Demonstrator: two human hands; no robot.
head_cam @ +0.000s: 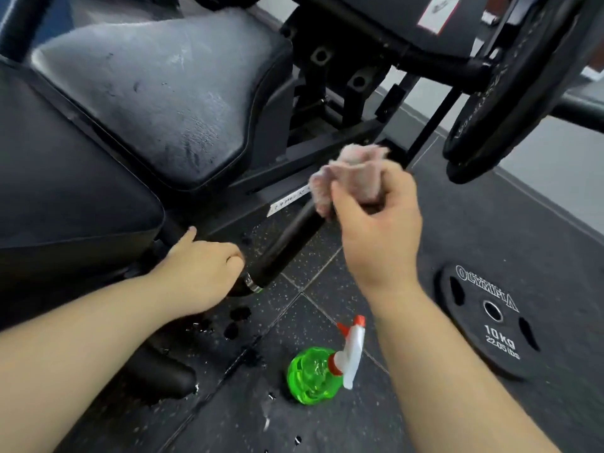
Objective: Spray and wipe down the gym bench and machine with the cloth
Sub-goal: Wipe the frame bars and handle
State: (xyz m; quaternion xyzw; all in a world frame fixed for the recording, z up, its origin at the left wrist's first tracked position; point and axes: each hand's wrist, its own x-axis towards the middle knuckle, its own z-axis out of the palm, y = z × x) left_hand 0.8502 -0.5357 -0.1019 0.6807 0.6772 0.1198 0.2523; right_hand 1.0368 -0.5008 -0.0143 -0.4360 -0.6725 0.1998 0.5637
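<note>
My right hand grips a bunched pale pink cloth against the upper end of a black padded handle on the gym machine. My left hand is closed around the lower end of that handle, beside its metal collar. The black seat pad at upper left shows wet streaks and droplets. A second black pad lies at the left. A green spray bottle with a white and red trigger head stands on the floor between my forearms.
A black 10 kg weight plate lies flat on the rubber floor at right. Loaded plates hang on the machine's arm at upper right. Wet drops dot the floor below the handle. A black foot of the frame sticks out at lower left.
</note>
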